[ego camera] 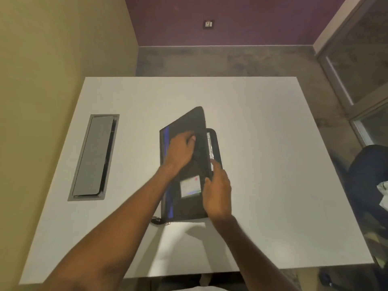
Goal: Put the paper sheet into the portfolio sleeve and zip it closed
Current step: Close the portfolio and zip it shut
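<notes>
Portfolio (186,202) is lying mid-tabletop (273,164), cover tilted up toward 12 o'clock. Left hand (181,149) is pressed flat and open on the cover, likely to close it. Right hand (218,192) is pinching the 3 o'clock edge, probably steadying it for zipping. Sheet (210,148) is glimpsed inside.

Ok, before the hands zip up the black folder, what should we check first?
1. Cover flap flat down: not ok, its far end is lifted.
2. Paper sheet fully inside: cannot tell, a pale strip shows at the right edge.
3. Left hand steadying the portfolio: ok, it lies on the cover.
4. Right hand at the zip edge: ok, at the right edge.
5. Zip puller found: cannot tell.
6. Portfolio resting on the table: ok.
</notes>
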Demonstrator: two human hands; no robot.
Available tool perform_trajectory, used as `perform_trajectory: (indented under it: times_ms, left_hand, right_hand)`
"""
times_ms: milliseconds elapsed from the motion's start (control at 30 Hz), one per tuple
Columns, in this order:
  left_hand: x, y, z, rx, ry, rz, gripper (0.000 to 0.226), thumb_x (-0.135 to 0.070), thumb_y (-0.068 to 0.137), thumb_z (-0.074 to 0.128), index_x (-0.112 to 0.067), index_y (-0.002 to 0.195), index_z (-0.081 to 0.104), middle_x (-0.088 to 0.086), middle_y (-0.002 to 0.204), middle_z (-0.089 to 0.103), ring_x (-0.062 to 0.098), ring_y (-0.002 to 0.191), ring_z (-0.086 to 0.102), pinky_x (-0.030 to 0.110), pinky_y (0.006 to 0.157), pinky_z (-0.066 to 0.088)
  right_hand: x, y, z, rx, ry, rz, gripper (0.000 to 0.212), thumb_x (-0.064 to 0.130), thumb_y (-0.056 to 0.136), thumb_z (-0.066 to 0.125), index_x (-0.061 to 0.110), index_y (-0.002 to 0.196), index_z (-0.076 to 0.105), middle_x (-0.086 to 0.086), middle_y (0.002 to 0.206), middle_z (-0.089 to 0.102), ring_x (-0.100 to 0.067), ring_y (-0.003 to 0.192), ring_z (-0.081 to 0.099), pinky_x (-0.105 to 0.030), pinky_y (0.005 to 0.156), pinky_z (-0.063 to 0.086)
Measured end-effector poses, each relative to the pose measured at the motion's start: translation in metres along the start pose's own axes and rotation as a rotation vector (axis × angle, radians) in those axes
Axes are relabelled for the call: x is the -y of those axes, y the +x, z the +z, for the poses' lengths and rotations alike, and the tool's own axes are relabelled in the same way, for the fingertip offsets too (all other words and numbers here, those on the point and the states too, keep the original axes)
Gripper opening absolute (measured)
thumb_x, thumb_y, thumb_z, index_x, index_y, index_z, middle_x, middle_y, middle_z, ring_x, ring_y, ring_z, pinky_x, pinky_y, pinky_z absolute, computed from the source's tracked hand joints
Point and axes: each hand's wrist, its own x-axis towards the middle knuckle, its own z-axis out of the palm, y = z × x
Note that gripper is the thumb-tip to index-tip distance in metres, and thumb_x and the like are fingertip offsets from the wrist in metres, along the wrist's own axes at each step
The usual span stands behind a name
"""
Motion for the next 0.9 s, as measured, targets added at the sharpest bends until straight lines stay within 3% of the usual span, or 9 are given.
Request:
perform_trajectory:
  times_ms: [200, 333, 500, 567, 633, 733, 800, 833, 900]
  left_hand:
    - [0.034, -0.043, 0.067, 0.334, 0.246, -0.09, 0.056, -0.02, 0.107, 0.05, -0.021, 0.161, 0.038, 0.017, 0.171, 0.026, 0.035, 0.159, 0.023, 0.049, 0.128, 0.026]
    - [0.045, -0.077, 0.1, 0.359, 0.479, -0.182, 0.064, -0.02, 0.104, 0.05, -0.025, 0.163, 0.028, 0.014, 0.174, 0.01, 0.034, 0.161, 0.01, 0.061, 0.124, 0.025]
    - [0.055, -0.101, 0.117, 0.405, 0.572, -0.142, 0.066, -0.029, 0.108, 0.044, -0.023, 0.167, 0.014, 0.012, 0.176, -0.002, 0.031, 0.163, 0.0, 0.058, 0.128, 0.012]
    - [0.058, -0.108, 0.11, 0.36, 0.511, -0.108, 0.063, -0.026, 0.108, 0.043, -0.022, 0.166, 0.019, 0.01, 0.175, 0.006, 0.027, 0.163, 0.005, 0.056, 0.128, 0.01]
    - [0.066, -0.119, 0.095, 0.208, 0.416, -0.145, 0.058, -0.021, 0.105, 0.047, -0.02, 0.162, 0.033, 0.008, 0.17, 0.026, 0.025, 0.158, 0.022, 0.054, 0.128, 0.016]
    - [0.088, -0.147, 0.065, -0.071, 0.311, -0.247, 0.04, -0.007, 0.091, 0.055, -0.016, 0.129, 0.063, 0.006, 0.129, 0.064, 0.031, 0.119, 0.06, 0.051, 0.107, 0.042]
    - [0.106, -0.17, 0.051, -0.178, 0.263, -0.303, 0.026, -0.003, 0.082, 0.057, -0.017, 0.102, 0.066, 0.003, 0.099, 0.07, 0.031, 0.09, 0.063, 0.043, 0.082, 0.05]
    - [0.114, -0.181, 0.047, -0.192, 0.264, -0.328, 0.022, -0.004, 0.081, 0.058, -0.018, 0.096, 0.066, 0.002, 0.093, 0.071, 0.03, 0.084, 0.064, 0.038, 0.073, 0.047]
    - [0.129, -0.2, 0.044, -0.18, 0.277, -0.379, 0.02, -0.009, 0.085, 0.058, -0.019, 0.098, 0.069, 0.003, 0.093, 0.075, 0.03, 0.083, 0.067, 0.036, 0.071, 0.045]
  right_hand:
    - [-0.068, 0.035, 0.004, 0.081, -0.05, 0.152, 0.055, 0.004, 0.099, 0.061, 0.013, 0.151, 0.05, -0.016, 0.133, 0.057, -0.031, 0.13, 0.054, -0.037, 0.114, 0.041]
    - [-0.094, 0.045, 0.017, 0.223, -0.199, 0.122, 0.068, 0.005, 0.093, 0.064, 0.011, 0.156, 0.039, -0.02, 0.136, 0.049, -0.035, 0.133, 0.044, -0.038, 0.112, 0.041]
    - [-0.114, 0.043, 0.029, 0.362, -0.554, 0.053, 0.082, 0.025, 0.091, 0.069, 0.012, 0.159, 0.025, -0.017, 0.153, 0.034, -0.035, 0.138, 0.039, -0.04, 0.11, 0.043]
    - [-0.118, 0.04, 0.029, 0.382, -0.682, 0.023, 0.088, 0.031, 0.093, 0.067, 0.012, 0.163, 0.017, -0.017, 0.163, 0.025, -0.033, 0.144, 0.035, -0.039, 0.114, 0.038]
    - [-0.115, 0.033, 0.028, 0.306, -0.718, 0.003, 0.082, 0.032, 0.091, 0.067, 0.012, 0.16, 0.027, -0.018, 0.163, 0.027, -0.033, 0.146, 0.035, -0.041, 0.116, 0.036]
    - [-0.102, 0.013, 0.034, 0.049, -0.502, -0.131, 0.043, 0.017, 0.084, 0.067, 0.005, 0.125, 0.06, -0.015, 0.124, 0.059, -0.035, 0.113, 0.057, -0.044, 0.091, 0.049]
    - [-0.096, -0.011, 0.047, -0.066, -0.305, -0.194, 0.022, 0.011, 0.083, 0.067, 0.002, 0.103, 0.068, -0.015, 0.101, 0.066, -0.037, 0.093, 0.062, -0.046, 0.078, 0.052]
    - [-0.092, -0.025, 0.056, -0.056, -0.21, -0.177, 0.016, 0.015, 0.084, 0.064, 0.004, 0.095, 0.07, -0.014, 0.093, 0.067, -0.037, 0.087, 0.062, -0.045, 0.075, 0.052]
    - [-0.086, -0.049, 0.075, 0.089, -0.043, 0.003, 0.033, 0.035, 0.084, 0.045, 0.011, 0.08, 0.068, -0.009, 0.083, 0.068, -0.033, 0.081, 0.063, -0.04, 0.07, 0.05]
